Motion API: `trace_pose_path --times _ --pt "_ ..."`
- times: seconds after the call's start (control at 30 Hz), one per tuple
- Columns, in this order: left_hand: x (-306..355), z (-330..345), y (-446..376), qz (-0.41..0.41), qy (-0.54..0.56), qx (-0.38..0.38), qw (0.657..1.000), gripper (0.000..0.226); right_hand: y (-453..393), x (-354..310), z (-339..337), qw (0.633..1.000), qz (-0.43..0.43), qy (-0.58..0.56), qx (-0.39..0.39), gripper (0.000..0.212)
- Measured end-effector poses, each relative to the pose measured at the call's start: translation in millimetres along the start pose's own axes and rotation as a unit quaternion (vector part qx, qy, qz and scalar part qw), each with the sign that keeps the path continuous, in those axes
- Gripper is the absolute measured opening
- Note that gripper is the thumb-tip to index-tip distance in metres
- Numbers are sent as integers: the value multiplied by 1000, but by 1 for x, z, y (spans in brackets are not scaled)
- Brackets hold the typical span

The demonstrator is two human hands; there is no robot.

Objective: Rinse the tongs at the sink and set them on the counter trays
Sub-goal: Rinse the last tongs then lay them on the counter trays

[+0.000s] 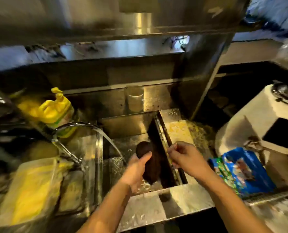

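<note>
Long metal tongs (161, 132) lie slanted along the right edge of the steel sink (134, 125). My right hand (187, 158) grips them near their lower half. My left hand (136, 170) holds a dark brown scrubbing pad (150, 158) over the basin, just left of the tongs. Water runs from the curved faucet (79, 125) in an arc into the sink, landing to the left of the pad. The view is blurred by motion.
A yellow detergent jug (55, 110) stands behind the faucet. Trays with yellow contents (32, 187) sit on the left counter. On the right are a blue packet (244, 170) and a white machine (264, 125). A yellow sponge (178, 132) lies on the wet right ledge.
</note>
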State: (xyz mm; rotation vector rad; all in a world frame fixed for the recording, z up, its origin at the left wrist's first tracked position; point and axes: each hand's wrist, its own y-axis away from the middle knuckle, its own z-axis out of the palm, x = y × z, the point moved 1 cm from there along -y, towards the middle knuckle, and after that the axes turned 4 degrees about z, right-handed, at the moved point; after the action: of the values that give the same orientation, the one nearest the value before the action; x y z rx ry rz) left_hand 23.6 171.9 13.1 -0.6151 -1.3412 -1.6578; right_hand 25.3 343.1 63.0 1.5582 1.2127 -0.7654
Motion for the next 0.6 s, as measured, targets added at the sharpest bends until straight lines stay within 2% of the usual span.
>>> trace_pose_path --times 0.03,0.13,0.27,0.33,0.37,0.43,0.5,0.6 --pt "9 -17 -4 4 1 14 1000 11 -8 -8 17 1000 -3 3 -17 20" --pt "25 -59 -16 -5 -7 58 998 30 -29 -32 63 998 -43 29 -47 26" --pt "37 -111 -33 8 44 58 997 17 -57 -68 126 992 -96 53 -60 33" --pt "40 -133 -41 15 53 74 996 20 -70 -87 156 990 -121 46 -60 23" --pt "39 -140 -43 16 49 86 995 21 -75 -94 166 987 -134 68 -52 17" --pt "38 -154 -51 7 36 110 993 23 -88 -112 187 974 -166 142 -53 28" --pt "38 -169 -63 -5 -8 128 992 19 -96 -129 202 959 -206 177 -78 37" --pt "46 -189 -89 5 -125 160 979 17 -105 -141 216 938 -255 216 -96 31"
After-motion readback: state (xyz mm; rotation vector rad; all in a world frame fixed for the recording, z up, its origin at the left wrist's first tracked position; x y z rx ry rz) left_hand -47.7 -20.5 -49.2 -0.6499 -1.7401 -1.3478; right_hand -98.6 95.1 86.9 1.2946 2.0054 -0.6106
